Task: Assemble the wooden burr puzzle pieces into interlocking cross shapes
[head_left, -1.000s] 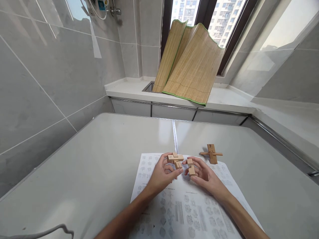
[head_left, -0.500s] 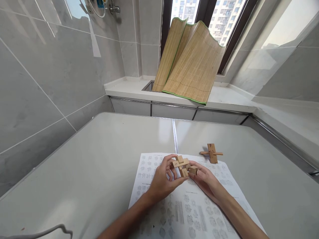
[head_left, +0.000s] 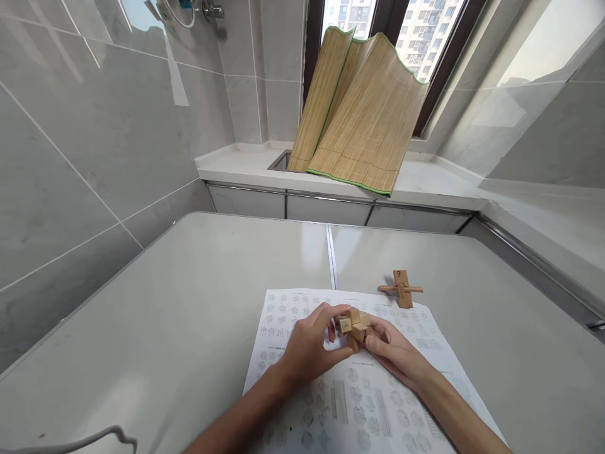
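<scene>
Wooden blocks, joined into one small puzzle (head_left: 352,326), sit between the two hands just above the sheet (head_left: 350,391). The left hand (head_left: 309,347) closes on the puzzle from its own side, thumb low and fingers curled over the top. The right hand (head_left: 392,350) closes on it from the other side, fingertips pressed to the wood. Both hands hold the same puzzle and nearly meet around it.

The sheet, printed with rows of small diagrams, lies under both hands and forearms on the grey table (head_left: 189,302). Beyond the right hand, at the sheet's far corner, lies a second puzzle (head_left: 401,289), a flat cross of sticks, well apart from the fingers. A seam (head_left: 329,252) in the table runs away from the hands toward the far edge.

Farther off, past the table, a white ledge (head_left: 246,167) carries a bamboo mat (head_left: 359,120) that leans against the window (head_left: 420,31). Grey tiles (head_left: 94,139) cover the wall beyond the left hand. A grey cable (head_left: 85,440) curls near the left elbow, at the picture's lower edge.
</scene>
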A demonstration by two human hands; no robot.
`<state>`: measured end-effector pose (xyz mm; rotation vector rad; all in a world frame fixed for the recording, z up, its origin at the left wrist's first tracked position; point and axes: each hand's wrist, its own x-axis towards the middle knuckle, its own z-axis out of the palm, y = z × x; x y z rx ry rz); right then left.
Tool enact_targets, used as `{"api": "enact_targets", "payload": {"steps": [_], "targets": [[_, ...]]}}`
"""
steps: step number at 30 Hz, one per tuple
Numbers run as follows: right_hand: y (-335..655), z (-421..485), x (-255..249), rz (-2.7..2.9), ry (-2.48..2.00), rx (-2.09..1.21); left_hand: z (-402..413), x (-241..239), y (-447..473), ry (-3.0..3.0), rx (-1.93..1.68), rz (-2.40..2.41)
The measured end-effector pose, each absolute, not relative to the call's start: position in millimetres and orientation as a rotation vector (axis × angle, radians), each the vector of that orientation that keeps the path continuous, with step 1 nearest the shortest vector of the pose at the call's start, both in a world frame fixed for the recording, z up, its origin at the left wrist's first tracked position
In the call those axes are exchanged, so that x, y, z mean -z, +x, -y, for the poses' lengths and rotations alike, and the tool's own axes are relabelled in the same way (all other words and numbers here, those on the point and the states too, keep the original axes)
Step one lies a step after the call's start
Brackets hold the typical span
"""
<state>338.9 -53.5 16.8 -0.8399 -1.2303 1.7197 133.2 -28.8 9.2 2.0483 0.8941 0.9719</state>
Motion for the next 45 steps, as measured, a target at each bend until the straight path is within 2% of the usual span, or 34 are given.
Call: {"api": "enact_targets", "payload": {"steps": [11, 21, 27, 34, 37, 45], "targets": [[339, 52, -13, 1.191, -0.927, -1.665, 28, -17, 135, 1.9, -0.949, -0.965], [340, 49, -9, 1.357, -1.168, -1.306, 26, -15, 134, 1.817, -0.958, -0.941], [340, 50, -14, 1.438, -1.108, -1.345, 27, -19, 135, 1.827, -0.947, -0.893], [344, 46, -5, 0.85, -1.015, -1.683, 25, -19, 134, 1.731, -0.887, -0.934], [354, 37, 7, 0.582, -0.9, -1.723, 25, -17, 134, 1.691, -0.865, -0.981], [357, 30, 12, 0.348, -0.682, -1.709, 25, -18, 135, 1.716, -0.804, -0.988]]}}
